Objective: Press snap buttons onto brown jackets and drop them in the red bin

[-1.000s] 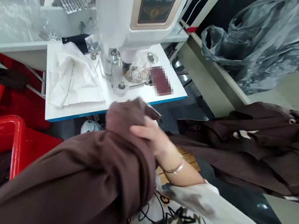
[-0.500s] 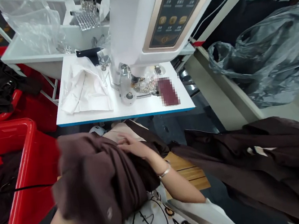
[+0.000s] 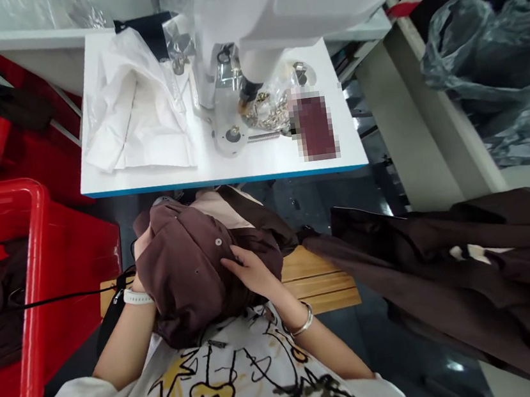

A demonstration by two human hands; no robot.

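A bunched dark brown garment [image 3: 187, 272] lies over my lap, with a small pale round snap or button [image 3: 219, 242] on its upper face. Just below that fastener, my right hand [image 3: 251, 271] grips the cloth between thumb and fingers. My left hand [image 3: 142, 244] is at the garment's left side and supports it from beneath; the cloth covers most of its fingers. A lighter beige piece and more dark cloth spread out behind the garment toward the table edge.
Ahead, a white table [image 3: 147, 179] bears a white machine [image 3: 235, 115], a white cloth or paper piece [image 3: 139, 120], and a pixelated dark red object [image 3: 317, 128]. Red bins [image 3: 42, 251] stand left. Brown garments [image 3: 428, 268] hang right, below grey plastic bags [image 3: 471, 64].
The garment has come down from its raised, blurred position on the left and now rests lower. My right hand has moved onto its cloth beside the fastener. The view has tilted down.
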